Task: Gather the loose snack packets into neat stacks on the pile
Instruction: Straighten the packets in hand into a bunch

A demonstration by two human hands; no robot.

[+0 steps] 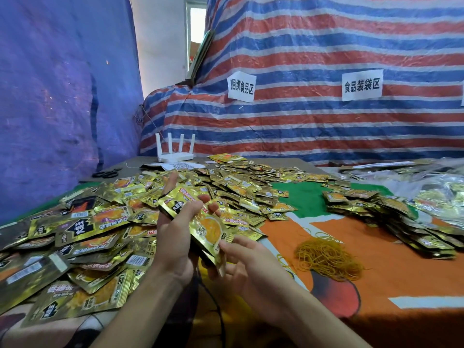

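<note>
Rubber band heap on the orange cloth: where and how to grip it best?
Probably pinch a stray loop left of the rubber band heap, from above with the right hand: the bands lie flat and tangled, strays stick out there.

Even daylight, brightest at the blown-out glass window [197,28] at 12 o'clock. Glare glints off the crinkled gold foil snack packets [82,229] at 9 o'clock. Wide-angle distortion bows the edges; 6 o'clock is dim.

L paper sign [241,87] 捆绑食品区, R paper sign [362,84] 食品装袋区
</note>
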